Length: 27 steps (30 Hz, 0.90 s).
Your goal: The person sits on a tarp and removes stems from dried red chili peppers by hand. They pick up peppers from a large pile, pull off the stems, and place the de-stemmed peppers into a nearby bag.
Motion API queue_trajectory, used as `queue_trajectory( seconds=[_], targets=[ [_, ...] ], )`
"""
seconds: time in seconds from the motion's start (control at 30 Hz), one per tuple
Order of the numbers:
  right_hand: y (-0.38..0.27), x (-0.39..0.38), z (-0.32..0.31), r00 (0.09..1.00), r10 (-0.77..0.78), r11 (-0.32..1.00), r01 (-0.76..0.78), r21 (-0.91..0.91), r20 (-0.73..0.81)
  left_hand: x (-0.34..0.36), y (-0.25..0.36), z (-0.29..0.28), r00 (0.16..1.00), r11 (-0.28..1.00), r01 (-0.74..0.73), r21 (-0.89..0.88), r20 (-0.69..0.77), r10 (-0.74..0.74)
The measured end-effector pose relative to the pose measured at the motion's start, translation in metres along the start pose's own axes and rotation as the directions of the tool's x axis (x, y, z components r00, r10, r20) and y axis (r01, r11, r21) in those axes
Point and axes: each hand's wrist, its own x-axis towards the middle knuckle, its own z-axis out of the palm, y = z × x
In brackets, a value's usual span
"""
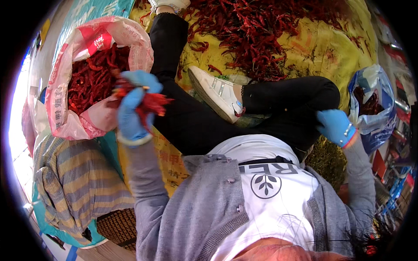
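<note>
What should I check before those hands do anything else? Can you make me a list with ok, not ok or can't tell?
1. Hands covered: ok. The left hand and right hand wear blue gloves.
2. Left hand has a grip: ok. It holds a bunch of red chilies.
3. Pink-and-white bag open: ok. Its mouth is wide, with more chilies inside.
4. Whole bunch over the bag's opening: not ok. In this view, some sticks out past the right rim.
5. Right hand empty: cannot tell. It's by the bent knee, palm hidden.
</note>
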Motion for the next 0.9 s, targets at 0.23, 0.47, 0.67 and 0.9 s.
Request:
queue_trajectory(
  seconds=[0.23,0.47,0.67,0.9],
  targets=[
    [-0.121,0.161,0.070,0.959,-0.039,0.675,0.233,0.700,-0.282,0.031,0.131,-0.048,0.947,0.281,0.171,0.944,-0.236,0.219],
    [-0.121,0.137,0.035,0.987,0.082,-0.065,0.142,0.988,-0.137,0.024,0.105,-0.035,0.838,-0.603,0.022,0.798,0.314,0.446],
    [-0.139,0.110,0.006,0.875,0.266,0.011,0.417,0.909,-0.405,-0.015,-0.098,0.062,0.964,0.478,-0.080,0.875,0.191,-0.187],
    [-0.129,0.094,0.016,0.866,0.319,0.062,0.386,0.920,-0.385,-0.022,-0.140,0.077,0.921,0.732,0.012,0.681,0.277,-0.272]
  ],
)
